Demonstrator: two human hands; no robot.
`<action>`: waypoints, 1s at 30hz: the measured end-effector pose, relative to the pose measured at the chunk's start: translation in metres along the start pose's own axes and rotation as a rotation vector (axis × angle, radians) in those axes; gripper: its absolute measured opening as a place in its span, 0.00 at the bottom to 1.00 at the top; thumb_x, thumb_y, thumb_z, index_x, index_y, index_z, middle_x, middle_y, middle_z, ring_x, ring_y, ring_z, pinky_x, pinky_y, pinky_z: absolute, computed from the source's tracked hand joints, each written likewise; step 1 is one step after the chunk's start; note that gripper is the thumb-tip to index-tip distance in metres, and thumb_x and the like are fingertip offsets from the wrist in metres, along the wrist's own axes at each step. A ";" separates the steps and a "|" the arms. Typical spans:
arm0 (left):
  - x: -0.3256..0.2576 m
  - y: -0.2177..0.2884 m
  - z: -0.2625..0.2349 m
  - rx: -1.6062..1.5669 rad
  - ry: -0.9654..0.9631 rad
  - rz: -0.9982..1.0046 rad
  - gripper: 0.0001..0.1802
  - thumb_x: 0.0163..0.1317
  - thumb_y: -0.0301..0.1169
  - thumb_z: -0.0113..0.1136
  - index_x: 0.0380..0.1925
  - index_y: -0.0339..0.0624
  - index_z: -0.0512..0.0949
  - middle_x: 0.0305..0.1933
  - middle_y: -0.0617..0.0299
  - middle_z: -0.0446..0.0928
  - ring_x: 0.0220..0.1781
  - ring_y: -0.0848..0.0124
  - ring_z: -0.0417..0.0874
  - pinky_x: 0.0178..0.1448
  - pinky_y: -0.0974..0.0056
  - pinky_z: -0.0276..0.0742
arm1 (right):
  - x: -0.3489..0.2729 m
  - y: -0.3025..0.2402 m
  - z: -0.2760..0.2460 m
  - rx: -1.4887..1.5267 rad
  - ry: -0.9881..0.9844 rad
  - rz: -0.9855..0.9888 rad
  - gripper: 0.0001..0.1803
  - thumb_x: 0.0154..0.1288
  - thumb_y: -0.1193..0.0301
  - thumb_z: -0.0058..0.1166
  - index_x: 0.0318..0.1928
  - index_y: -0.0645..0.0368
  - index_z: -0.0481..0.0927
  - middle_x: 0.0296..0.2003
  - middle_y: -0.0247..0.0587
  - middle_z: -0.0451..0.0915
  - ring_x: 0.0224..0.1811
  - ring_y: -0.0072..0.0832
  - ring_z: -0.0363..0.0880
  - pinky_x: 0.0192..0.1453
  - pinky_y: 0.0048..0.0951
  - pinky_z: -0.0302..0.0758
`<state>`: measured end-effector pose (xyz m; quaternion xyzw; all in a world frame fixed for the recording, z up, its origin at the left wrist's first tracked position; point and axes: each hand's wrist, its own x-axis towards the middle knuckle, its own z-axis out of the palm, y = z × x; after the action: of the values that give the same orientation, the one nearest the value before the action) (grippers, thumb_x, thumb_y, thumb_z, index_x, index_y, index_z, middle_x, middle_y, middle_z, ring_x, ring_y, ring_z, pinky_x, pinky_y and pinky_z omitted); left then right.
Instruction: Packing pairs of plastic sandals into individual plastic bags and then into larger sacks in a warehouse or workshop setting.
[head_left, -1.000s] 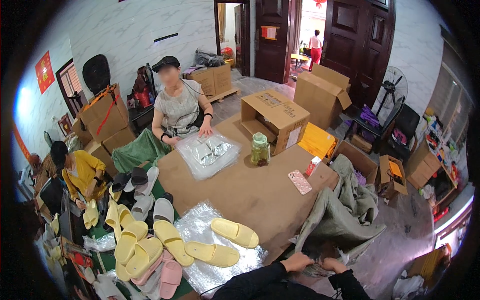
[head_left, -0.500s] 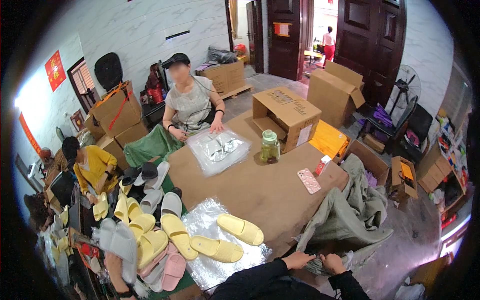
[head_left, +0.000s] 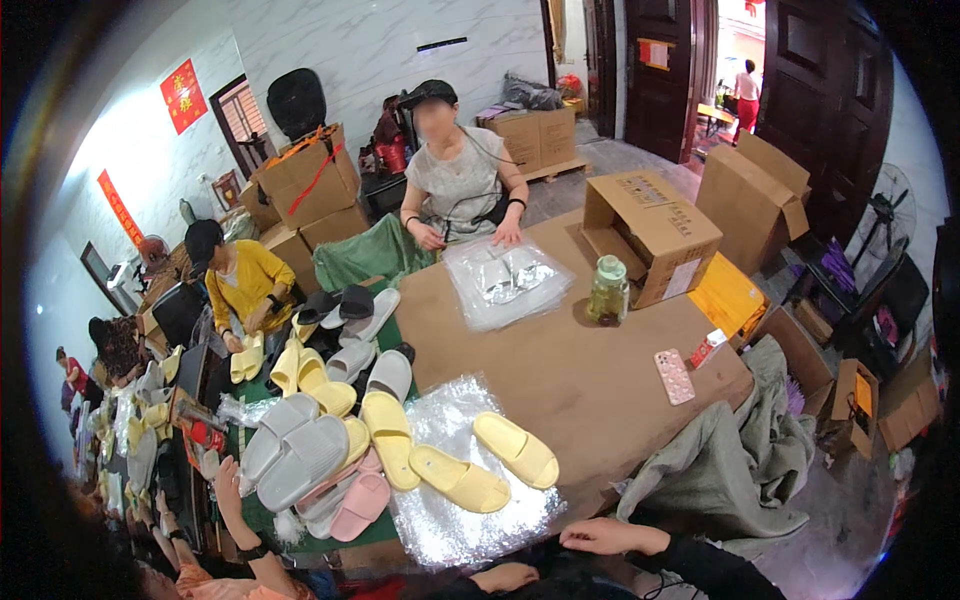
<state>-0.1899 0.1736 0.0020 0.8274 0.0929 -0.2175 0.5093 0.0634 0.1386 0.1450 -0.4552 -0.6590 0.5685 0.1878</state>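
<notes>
At the near table edge my right hand [head_left: 605, 536] hangs with loosely bent fingers pointing left, holding nothing that I can see. My left hand [head_left: 505, 577] is low at the picture's bottom edge, its fingers hidden. Just beyond them lies shiny clear plastic [head_left: 480, 535] with a yellow slipper [head_left: 460, 480] on it; another yellow slipper [head_left: 517, 452] lies partly over its right edge. A pair of grey slippers [head_left: 318, 470] tops the pile to the left, above a pink slipper [head_left: 360, 507].
Across the table [head_left: 560, 385] a person touches stacked clear bags [head_left: 505, 285]. A green bottle [head_left: 607, 290], an open carton [head_left: 650, 235] and a phone [head_left: 674, 377] stand or lie to the right. A grey-green sack [head_left: 730, 470] drapes there. Co-workers sit left; one person's hand [head_left: 230, 490] is near the slippers.
The view has swung left. My hands have come away from the sack's edge and apart. A co-worker at the left has let go of the grey slippers, which now lie on the pile.
</notes>
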 end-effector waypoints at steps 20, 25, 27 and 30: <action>-0.159 -0.103 0.173 -0.079 0.324 -0.575 0.15 0.60 0.34 0.47 0.46 0.44 0.74 0.42 0.43 0.75 0.47 0.49 0.78 0.51 0.49 0.72 | 0.092 0.044 0.140 -0.599 -0.564 0.360 0.23 0.65 0.52 0.43 0.49 0.57 0.73 0.44 0.51 0.78 0.46 0.50 0.76 0.45 0.46 0.75; -0.212 -0.132 0.205 0.010 0.490 -0.442 0.16 0.59 0.33 0.46 0.45 0.42 0.75 0.43 0.42 0.75 0.48 0.50 0.77 0.53 0.50 0.71 | 0.129 0.045 0.200 -0.336 -0.479 0.381 0.23 0.65 0.54 0.43 0.53 0.55 0.72 0.47 0.52 0.76 0.50 0.49 0.74 0.53 0.45 0.70; -0.231 -0.133 0.212 -0.282 0.606 -0.486 0.14 0.59 0.33 0.46 0.42 0.41 0.76 0.40 0.43 0.77 0.44 0.50 0.78 0.50 0.49 0.72 | 0.142 0.075 0.231 -0.294 -0.611 0.355 0.23 0.66 0.54 0.42 0.55 0.55 0.72 0.50 0.52 0.75 0.52 0.46 0.74 0.56 0.41 0.69; -0.228 -0.143 0.229 -0.202 0.450 -0.632 0.15 0.60 0.35 0.46 0.40 0.39 0.77 0.39 0.43 0.78 0.43 0.51 0.79 0.48 0.48 0.73 | 0.184 0.159 0.278 -0.334 -0.816 0.309 0.25 0.66 0.54 0.43 0.56 0.55 0.71 0.52 0.51 0.75 0.54 0.43 0.73 0.57 0.36 0.69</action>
<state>-0.5065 0.0528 -0.0978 0.7308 0.4730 -0.1667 0.4631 -0.1828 0.1180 -0.1297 -0.3111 -0.6861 0.6085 -0.2494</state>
